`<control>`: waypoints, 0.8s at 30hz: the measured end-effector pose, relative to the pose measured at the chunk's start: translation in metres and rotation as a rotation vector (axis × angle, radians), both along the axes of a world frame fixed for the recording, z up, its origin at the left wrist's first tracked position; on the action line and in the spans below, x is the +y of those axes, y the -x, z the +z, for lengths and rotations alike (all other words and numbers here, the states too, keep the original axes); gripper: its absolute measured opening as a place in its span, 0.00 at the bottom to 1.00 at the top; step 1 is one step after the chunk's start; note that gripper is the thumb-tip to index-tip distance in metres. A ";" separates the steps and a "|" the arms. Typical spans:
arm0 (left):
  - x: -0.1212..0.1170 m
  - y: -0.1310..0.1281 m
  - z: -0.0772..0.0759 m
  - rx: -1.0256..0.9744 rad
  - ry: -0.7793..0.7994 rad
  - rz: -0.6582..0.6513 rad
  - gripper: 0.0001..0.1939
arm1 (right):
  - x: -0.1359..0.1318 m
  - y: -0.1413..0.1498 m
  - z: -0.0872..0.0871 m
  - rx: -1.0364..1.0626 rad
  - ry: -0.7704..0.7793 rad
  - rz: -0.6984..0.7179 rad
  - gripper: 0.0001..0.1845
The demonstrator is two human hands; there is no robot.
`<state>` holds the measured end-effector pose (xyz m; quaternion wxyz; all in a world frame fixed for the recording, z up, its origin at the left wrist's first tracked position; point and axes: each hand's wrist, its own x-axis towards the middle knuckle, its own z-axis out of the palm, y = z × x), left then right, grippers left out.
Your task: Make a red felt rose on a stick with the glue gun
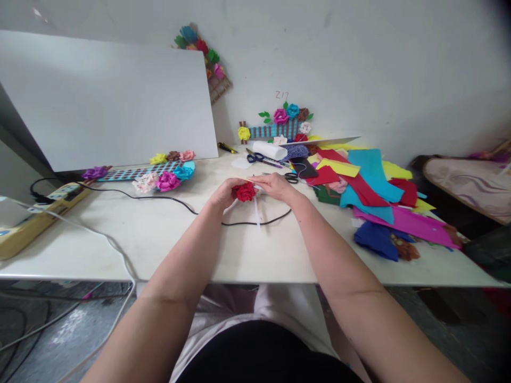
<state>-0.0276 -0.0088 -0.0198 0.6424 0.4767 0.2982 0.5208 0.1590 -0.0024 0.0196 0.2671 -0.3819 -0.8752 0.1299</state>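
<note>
My left hand (224,193) is curled around the left side of a red crepe paper flower (244,192), low over the table. From the other side comes my right hand (275,186), its fingers closed at the flower's upper right edge. The fingertips of both hands meet above the petals. A pale, translucent stick (257,214), which looks like a glue stick, points toward me just below my right fingers; its far end is hidden. Behind my right hand lie black-handled scissors (292,177).
A black cable (175,199) runs from the power strip (43,218) past my hands. Coloured crepe paper (371,181) is heaped at right. Paper flowers (168,181) on a woven blue-brown piece lie at left. A white board (112,101) leans on the wall. Dark-blue-handled scissors (255,158) lie behind.
</note>
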 end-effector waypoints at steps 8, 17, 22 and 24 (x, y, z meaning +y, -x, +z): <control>-0.004 -0.001 0.003 0.022 0.006 0.014 0.10 | -0.001 0.001 0.001 -0.051 -0.024 -0.043 0.18; -0.002 -0.002 0.001 0.045 0.004 0.036 0.09 | 0.000 0.002 -0.001 -0.117 -0.078 -0.074 0.19; -0.003 -0.002 0.001 0.032 0.001 0.042 0.10 | -0.001 0.003 -0.001 -0.169 -0.113 -0.083 0.20; -0.003 -0.002 0.001 0.032 0.000 0.049 0.10 | -0.001 0.003 -0.001 -0.172 -0.113 -0.087 0.20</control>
